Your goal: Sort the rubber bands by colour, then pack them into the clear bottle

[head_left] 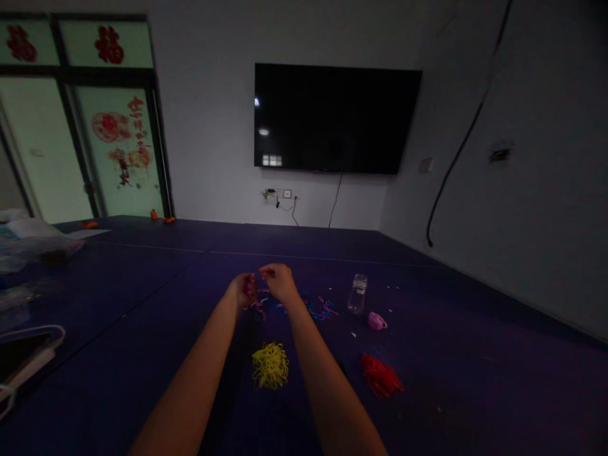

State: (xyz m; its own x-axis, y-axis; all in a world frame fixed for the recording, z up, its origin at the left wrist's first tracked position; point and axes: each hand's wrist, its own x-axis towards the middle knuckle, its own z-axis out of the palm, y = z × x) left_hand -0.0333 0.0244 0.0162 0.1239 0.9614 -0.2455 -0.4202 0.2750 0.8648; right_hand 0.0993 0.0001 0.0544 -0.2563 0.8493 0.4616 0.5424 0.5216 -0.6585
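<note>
Both my arms reach forward over a dark blue floor mat (pixel 142 304). My left hand (pixel 243 288) is closed around something small and pinkish that I cannot make out. My right hand (pixel 279 280) is right beside it, fingers pinched together and almost touching the left. Just beyond and under the hands lies a scatter of pink and blue loops (pixel 313 307). Between my forearms, nearer to me, sits a yellow pile of loops (pixel 270 365). A red pile (pixel 379 375) lies to the right of my right forearm.
A clear plastic bottle (pixel 357 293) and a small pink object (pixel 377 320) lie right of the hands. Plastic bags (pixel 33 237) and a white-edged item (pixel 26 354) sit at the left. A black TV (pixel 335 117) hangs on the far wall, by glass doors (pixel 95 126).
</note>
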